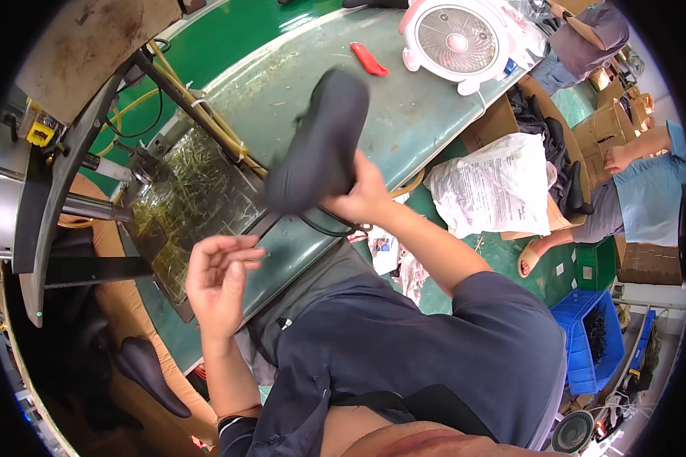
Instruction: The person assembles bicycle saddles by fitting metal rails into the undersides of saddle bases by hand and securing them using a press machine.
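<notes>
A black bicycle saddle (320, 145) is held up over the green worktable (419, 114), tilted with its narrow end pointing away from me. My right hand (362, 194) grips it along its right side near the wide end; part of the fingers is hidden behind it. To the left and nearer me, my left hand (221, 278) is raised with nothing in it, its fingers loosely bent and the thumb apart. This hand is close to the saddle's wide end without touching it. A red-handled tool (369, 59) lies on the table beyond the saddle.
A machine with a scratched plate (190, 206), steel rods and yellow hoses stands at the left. More saddles (151, 373) sit in a carton below it. A pink-and-white fan (456, 42) occupies the far right tabletop. Rightward are a white bag (492, 183), a blue crate (572, 335) and other people.
</notes>
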Motion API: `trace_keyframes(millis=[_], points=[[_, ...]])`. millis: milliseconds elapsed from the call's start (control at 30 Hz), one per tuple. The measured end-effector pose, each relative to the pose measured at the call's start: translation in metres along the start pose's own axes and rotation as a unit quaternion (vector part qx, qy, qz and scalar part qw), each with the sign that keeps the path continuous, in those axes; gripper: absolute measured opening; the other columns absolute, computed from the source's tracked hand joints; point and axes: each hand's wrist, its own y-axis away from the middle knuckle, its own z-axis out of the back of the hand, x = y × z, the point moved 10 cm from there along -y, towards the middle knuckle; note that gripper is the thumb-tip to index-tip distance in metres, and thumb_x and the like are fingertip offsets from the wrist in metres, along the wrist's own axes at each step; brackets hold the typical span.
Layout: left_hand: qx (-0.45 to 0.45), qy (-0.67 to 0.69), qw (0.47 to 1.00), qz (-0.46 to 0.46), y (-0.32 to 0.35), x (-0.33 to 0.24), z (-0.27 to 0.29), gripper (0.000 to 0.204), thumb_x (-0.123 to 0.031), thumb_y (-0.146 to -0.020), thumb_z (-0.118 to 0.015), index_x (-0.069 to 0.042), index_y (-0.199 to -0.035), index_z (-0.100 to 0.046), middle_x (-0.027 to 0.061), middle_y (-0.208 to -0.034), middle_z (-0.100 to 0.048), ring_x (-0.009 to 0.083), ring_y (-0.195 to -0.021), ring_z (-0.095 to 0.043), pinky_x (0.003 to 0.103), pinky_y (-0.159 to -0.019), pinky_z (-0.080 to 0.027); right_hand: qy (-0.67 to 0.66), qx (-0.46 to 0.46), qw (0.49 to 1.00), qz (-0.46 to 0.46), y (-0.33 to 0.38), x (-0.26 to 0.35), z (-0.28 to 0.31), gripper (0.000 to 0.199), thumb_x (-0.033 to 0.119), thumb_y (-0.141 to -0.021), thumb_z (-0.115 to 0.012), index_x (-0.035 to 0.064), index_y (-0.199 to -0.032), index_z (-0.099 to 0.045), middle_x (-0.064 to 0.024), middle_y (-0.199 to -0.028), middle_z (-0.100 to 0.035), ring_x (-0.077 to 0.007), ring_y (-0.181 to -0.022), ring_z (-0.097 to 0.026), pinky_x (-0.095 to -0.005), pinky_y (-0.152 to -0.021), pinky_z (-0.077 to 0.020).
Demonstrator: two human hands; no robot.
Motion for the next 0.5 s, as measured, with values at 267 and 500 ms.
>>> trace_keyframes(millis=[267,500], points=[[0.145,-0.197,0.955,-0.166,0.01,-0.031,-0.07,0.009,0.005,-0.089,-0.08,0.003,-0.096,-0.073,0.0171,-0.101,-0.081,0.0236,-0.089,-0.079,0.032,-0.08,-0.061,-0.125,-0.15,0.972,-0.131,-0.195,-0.102,0.065,0.087,0.041,-0.092,-0.088,-0.0137,-0.149,-0.051,-0.0226,-0.134,-0.07,-0.0248,-0.108,-0.073,-0.0399,-0.1,-0.0588],[0.147,-0.168,0.921,-0.318,0.02,-0.1,-0.042,0.016,0.004,-0.082,-0.079,0.003,-0.096,-0.07,0.0234,-0.095,-0.08,0.0327,-0.082,-0.079,0.037,-0.074,-0.062,0.256,-0.119,0.958,0.056,-0.052,-0.067,0.062,0.049,0.025,-0.087,-0.083,0.0052,-0.129,-0.072,-0.0115,-0.107,-0.076,-0.0269,-0.088,-0.075,-0.038,-0.083,-0.0613]])
